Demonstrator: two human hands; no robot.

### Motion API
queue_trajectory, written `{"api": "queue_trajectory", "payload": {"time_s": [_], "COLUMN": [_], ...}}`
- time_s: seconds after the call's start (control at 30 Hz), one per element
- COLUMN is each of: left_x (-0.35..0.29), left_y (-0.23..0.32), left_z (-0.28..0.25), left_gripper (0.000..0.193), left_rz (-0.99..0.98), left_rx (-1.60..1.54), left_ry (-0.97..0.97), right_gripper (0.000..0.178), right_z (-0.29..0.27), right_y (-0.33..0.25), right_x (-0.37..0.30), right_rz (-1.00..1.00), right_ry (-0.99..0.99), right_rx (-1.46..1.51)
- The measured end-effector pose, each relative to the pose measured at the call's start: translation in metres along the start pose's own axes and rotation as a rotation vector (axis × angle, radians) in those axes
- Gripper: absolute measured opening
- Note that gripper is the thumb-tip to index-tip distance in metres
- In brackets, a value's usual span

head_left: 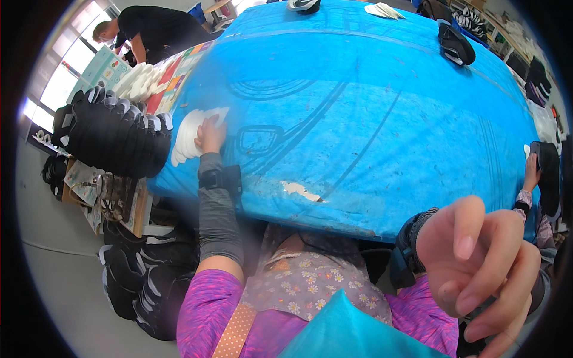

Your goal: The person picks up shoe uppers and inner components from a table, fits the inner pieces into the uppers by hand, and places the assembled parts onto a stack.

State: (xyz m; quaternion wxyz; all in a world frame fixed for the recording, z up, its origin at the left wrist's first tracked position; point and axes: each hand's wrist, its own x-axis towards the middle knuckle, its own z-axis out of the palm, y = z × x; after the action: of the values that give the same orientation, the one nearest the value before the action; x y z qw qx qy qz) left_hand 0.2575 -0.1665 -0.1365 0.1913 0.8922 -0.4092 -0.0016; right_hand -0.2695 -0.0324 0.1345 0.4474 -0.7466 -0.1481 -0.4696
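My left hand [212, 135] reaches to the left part of the blue-covered table [358, 131]. Its fingers close on a white insole in a fanned stack of white insoles [190, 134]. My right hand [477, 256] is raised close to the camera at the lower right, above the table's near edge. Its fingers are loosely bent and apart, and no object shows in them. Left of the insoles stands a row of black shoes [119, 137] with grey and white linings, packed tightly together.
Black shoes [158, 286] are heaped on the lower left. Single shoes [456, 45] and some white insoles [384, 11] lie on the far side. A person in black [158, 30] bends over at the far left. Another person's hand [531, 173] holds a black shoe [548, 179] at the right.
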Motion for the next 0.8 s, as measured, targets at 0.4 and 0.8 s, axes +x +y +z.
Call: {"api": "queue_trajectory", "payload": {"time_s": [0.4,0.8], "left_x": [0.007,0.010], "left_y": [-0.006,-0.004], "left_z": [0.001,0.008], "left_gripper": [0.052,0.050], "left_rz": [0.002,0.008], "left_rx": [-0.035,-0.028], "left_ry": [-0.025,0.011], "right_gripper": [0.014,0.020], "right_z": [0.002,0.016], "right_y": [0.028,0.030], "right_x": [0.002,-0.002], "right_rz": [-0.289,-0.257], "right_ry": [0.172,0.083], "right_rx": [0.141,-0.030]}}
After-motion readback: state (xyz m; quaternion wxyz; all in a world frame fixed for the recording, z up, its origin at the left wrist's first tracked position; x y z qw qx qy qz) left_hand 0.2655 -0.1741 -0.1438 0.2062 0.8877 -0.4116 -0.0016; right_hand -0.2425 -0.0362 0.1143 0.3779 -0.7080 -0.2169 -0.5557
